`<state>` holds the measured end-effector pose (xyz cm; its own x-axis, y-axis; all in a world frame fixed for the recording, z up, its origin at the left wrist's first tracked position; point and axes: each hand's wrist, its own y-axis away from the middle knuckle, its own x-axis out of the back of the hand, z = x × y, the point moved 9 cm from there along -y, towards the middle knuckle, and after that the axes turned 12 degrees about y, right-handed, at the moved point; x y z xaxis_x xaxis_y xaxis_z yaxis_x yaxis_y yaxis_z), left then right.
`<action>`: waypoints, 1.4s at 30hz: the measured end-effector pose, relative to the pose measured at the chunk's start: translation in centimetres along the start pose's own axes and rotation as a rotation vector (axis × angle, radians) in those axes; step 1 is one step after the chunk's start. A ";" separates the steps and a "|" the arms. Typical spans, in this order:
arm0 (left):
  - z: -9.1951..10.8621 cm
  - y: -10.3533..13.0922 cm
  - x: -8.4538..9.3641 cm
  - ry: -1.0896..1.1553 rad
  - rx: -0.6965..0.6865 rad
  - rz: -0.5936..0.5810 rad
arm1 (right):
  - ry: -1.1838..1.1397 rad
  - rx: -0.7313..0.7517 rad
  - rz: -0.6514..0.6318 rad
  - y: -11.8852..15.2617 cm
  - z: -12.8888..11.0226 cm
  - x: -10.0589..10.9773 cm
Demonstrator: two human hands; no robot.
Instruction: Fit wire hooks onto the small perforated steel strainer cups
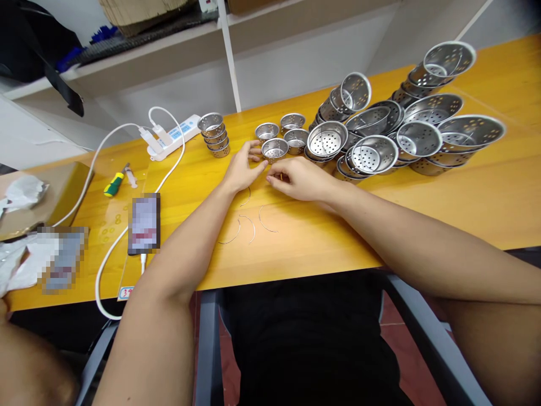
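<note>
A label is showing a "3" at the near edge of the table; its remaining writing is partly covered. Your left hand is holding thumb and fingers apart beside a small perforated cup, which is sitting just beyond your hands. Your right hand is holding its fingers curled; whether they are pinching anything, I cannot tell.

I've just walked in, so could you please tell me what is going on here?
A person has the left hand and right hand at a small perforated cup; any grip is unclear. Loose curved wires lie on the table in front. A stack of small cups stands to the left, more stacked cups to the right.
</note>
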<state>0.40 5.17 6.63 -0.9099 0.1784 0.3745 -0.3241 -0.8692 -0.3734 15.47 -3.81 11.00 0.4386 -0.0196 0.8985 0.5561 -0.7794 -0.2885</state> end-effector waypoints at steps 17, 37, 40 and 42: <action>2.3 0.0 10.0 -0.243 -0.259 0.638 | -0.091 -0.053 0.061 -0.1 2.4 -1.3; -3.9 -0.7 14.4 0.016 -0.072 0.686 | -0.190 0.118 0.071 0.1 0.4 -0.7; -3.6 -0.8 14.2 0.059 -0.076 0.664 | -0.200 0.124 0.082 0.0 0.3 -0.7; -4.0 -1.0 13.9 0.132 -0.039 0.649 | -0.220 0.127 0.100 0.0 0.3 -0.5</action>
<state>-12.97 10.34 8.83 -0.9470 -0.3184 -0.0430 0.2935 -0.8027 -0.5192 15.49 -3.64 10.41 0.6314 0.0548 0.7735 0.5799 -0.6956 -0.4241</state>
